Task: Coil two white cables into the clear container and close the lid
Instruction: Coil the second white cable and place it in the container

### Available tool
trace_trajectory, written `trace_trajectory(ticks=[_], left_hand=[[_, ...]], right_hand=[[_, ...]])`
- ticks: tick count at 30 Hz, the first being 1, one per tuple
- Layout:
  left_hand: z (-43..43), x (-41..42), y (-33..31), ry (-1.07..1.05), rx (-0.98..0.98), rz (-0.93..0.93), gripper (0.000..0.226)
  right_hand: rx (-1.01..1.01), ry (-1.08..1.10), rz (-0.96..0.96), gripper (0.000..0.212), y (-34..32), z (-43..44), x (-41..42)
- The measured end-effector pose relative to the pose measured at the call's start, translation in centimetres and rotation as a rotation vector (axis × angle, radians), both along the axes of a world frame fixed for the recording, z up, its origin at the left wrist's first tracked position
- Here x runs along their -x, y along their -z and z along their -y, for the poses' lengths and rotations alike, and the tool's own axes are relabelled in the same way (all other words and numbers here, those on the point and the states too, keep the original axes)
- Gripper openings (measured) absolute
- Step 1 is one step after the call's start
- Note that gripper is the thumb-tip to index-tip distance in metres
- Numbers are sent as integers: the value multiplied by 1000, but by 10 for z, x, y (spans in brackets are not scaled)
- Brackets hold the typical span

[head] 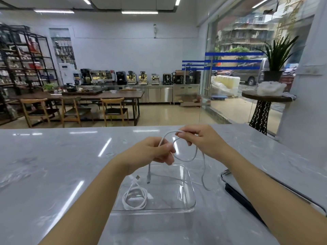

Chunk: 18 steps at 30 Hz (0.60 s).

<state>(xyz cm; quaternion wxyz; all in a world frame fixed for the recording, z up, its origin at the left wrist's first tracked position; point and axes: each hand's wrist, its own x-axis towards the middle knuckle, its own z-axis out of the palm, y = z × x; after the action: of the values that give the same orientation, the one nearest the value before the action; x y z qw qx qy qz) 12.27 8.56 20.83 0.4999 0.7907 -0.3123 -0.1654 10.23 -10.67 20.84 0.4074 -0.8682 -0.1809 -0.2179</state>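
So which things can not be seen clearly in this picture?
- Lid, head view: the right forearm covers much of it and the picture's right edge cuts it off.
- Held cable: how many loops are made is hidden inside the left hand and right hand.
- Coiled cable in the container: the connector type is too small to tell.

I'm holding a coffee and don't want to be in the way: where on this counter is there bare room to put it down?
The marble counter is bare all along the left of the clear container, and along the far edge beyond the hands. It is crowded in the middle: the left hand and right hand loop a white cable over the container, and the lid lies to its right.
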Motion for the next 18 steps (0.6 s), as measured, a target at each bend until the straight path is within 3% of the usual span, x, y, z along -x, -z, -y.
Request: trace_trajectory(ticks=[3,6,11,14,18], left_hand=[[-6,-2,2,-4,324,-191,27],[-17,-10,-6,11,572,-260,29],[-26,-20,-9,-43,750,-252,32],[-29,-28,-12,-91,909,-277,32],[-47,-43,-18,-168,1159,-341,35]], right_hand=[[180,134,72,12,5,7,-9],[329,249,-28,18,20,26,-17],[211,174,-361,14,38,43,-19],[346,143,-512,38,40,46,-16],[499,191,-503,74,47,57,-17]])
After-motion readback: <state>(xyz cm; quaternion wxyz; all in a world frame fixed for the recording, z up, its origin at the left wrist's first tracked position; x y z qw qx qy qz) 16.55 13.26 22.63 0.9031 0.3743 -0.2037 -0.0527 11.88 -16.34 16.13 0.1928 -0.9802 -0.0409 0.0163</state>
